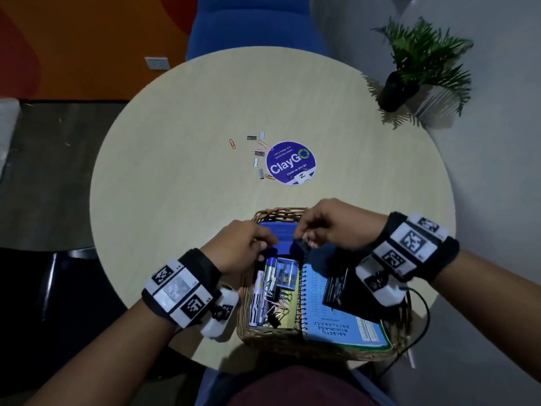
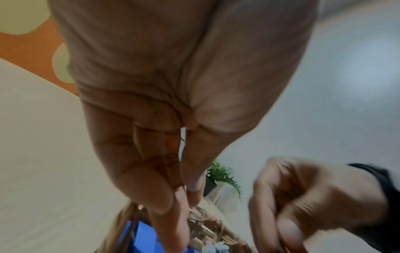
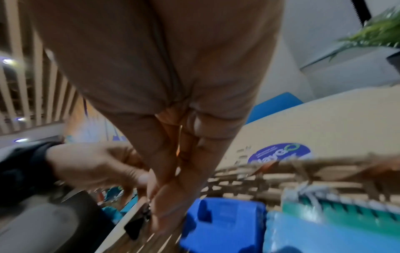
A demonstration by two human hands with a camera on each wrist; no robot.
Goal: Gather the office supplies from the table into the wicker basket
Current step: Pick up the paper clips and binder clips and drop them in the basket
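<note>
Much is obscured here. Both wrist views are blurred by motion, and each is largely filled by the palm of its own hand. In the head view, the far end of the wicker basket [image 1: 316,344] is covered by both hands, so whatever lies beneath the fingertips cannot be made out.

The left hand [image 1: 240,247] is held over the basket's far left corner, fingers curled downward and drawn together with the thumb; whether something small is pinched cannot be told. The right hand [image 1: 330,224] is held just beside it over the far rim, fingers bent and bunched in the same way, and its contents cannot be told either. A blue plastic item [image 1: 278,238] is partly seen between and under the two hands.

The basket is set at the near edge of the round table [image 1: 181,159]. Inside it, a spiral notebook [image 1: 330,320], a blue marker [image 1: 268,273] and black binder clips [image 1: 275,297] can be seen. Loose paper clips [image 1: 232,143] and staple strips [image 1: 261,173] are left on the table beside a round purple sticker [image 1: 290,163], well apart from the basket
</note>
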